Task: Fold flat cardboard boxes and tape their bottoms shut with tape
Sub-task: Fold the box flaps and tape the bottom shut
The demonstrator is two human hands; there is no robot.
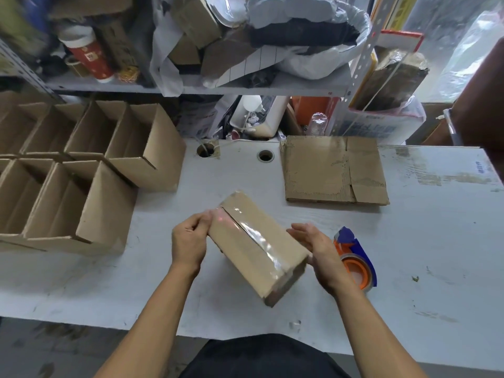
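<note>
- A folded cardboard box (256,246) was held above the white table (409,241), tilted, its bottom seam covered by clear tape (256,237).
- Its far left end was gripped by the left hand (189,242), fingers curled round the edge.
- The right hand (317,248) was laid against its right side, fingers fairly straight.
- A tape dispenser (354,257) lay just beside the right hand.
- Flat cardboard (334,169) lay farther back; finished open boxes (81,170) were ranged at the left.

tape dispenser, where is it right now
In the head view the tape dispenser lies on the white table, just right of the right hand and the taped box, nearer than the flat cardboard.
</note>
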